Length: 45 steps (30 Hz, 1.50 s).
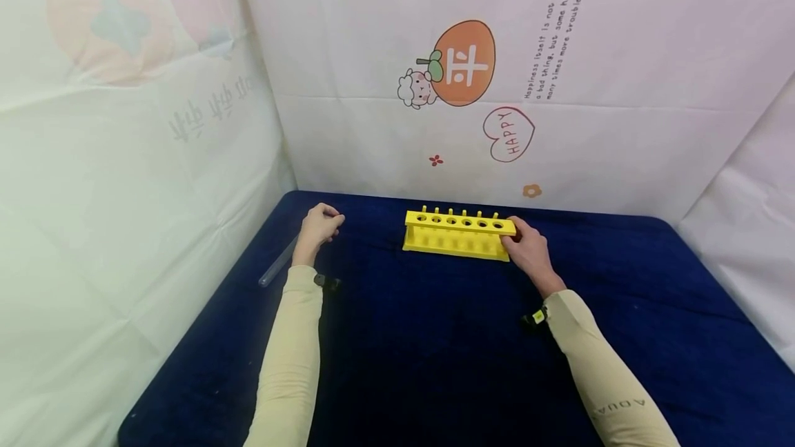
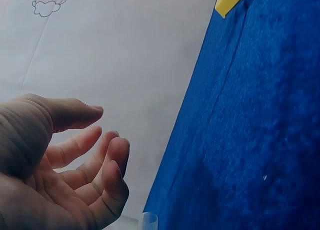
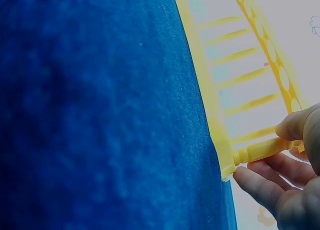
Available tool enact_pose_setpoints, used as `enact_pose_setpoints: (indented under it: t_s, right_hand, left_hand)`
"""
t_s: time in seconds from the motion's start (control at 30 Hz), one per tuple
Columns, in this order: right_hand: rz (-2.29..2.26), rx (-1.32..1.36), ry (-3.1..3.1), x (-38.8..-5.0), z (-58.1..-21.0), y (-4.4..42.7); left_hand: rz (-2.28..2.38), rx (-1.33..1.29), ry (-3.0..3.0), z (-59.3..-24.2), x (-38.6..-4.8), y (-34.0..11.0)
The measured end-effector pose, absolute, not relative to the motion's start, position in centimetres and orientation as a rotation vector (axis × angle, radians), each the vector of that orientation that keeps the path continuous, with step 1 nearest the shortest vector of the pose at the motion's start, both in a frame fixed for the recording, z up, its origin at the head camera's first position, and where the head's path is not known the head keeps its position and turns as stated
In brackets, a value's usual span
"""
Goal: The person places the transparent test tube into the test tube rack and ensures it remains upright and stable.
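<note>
A yellow rack (image 1: 456,240) with several round holes along its top stands near the back of the table. My right hand (image 1: 529,247) grips its right end; in the right wrist view the thumb and fingers of that hand (image 3: 295,165) are round the end post of the rack (image 3: 212,104). My left hand (image 1: 318,232), fingers loosely bent and holding nothing, is over the table left of the rack. Beside the left forearm lies a clear tube (image 1: 276,265), partly hidden by the hand; its end (image 2: 149,221) shows at the bottom of the left wrist view.
A dark blue cloth (image 1: 422,336) covers the table. White printed sheets (image 1: 373,123) hang behind it and at both sides, close to the table's back and left edges.
</note>
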State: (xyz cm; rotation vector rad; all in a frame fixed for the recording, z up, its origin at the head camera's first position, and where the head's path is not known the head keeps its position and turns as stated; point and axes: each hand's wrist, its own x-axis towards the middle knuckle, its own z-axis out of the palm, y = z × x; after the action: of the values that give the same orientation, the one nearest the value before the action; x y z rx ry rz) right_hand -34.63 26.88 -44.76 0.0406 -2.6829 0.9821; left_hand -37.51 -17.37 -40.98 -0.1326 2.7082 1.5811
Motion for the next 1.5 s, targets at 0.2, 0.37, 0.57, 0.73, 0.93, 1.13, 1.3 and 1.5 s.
enact_pose_setpoints:
  t_s: [0.2, 0.37, 0.57, 0.73, 0.93, 1.13, 1.3, 1.5]
  right_hand:
    - [0.994, 0.049, -2.679, -34.6, -44.7, 26.8]
    - [1.0, 0.041, -2.696, -34.5, -44.6, 26.9]
    - [0.988, 0.036, -2.7, -34.6, -44.6, 26.9]
    - [0.985, 0.043, -2.698, -34.6, -44.8, 26.9]
    - [0.985, 0.058, -2.683, -34.6, -44.9, 27.0]
    - [0.984, 0.059, -2.672, -34.7, -44.9, 27.0]
    - [0.984, 0.054, -2.679, -34.6, -44.8, 26.9]
    - [0.981, 0.049, -2.685, -34.5, -44.7, 26.9]
  left_hand:
    - [1.486, -0.176, 2.778, -41.1, -37.5, -18.0]
    - [1.403, -0.186, 2.838, -41.1, -37.5, -18.6]
    - [1.282, -0.217, 2.937, -41.2, -37.3, -19.3]
    - [1.261, -0.248, 2.954, -41.3, -37.2, -19.8]
    - [1.23, -0.27, 2.98, -41.6, -37.3, -20.2]
    - [1.181, -0.315, 3.002, -41.6, -37.3, -20.5]
    - [1.195, -0.374, 2.989, -41.5, -37.1, -20.9]
    - [1.215, -0.405, 2.983, -41.7, -37.0, -21.5]
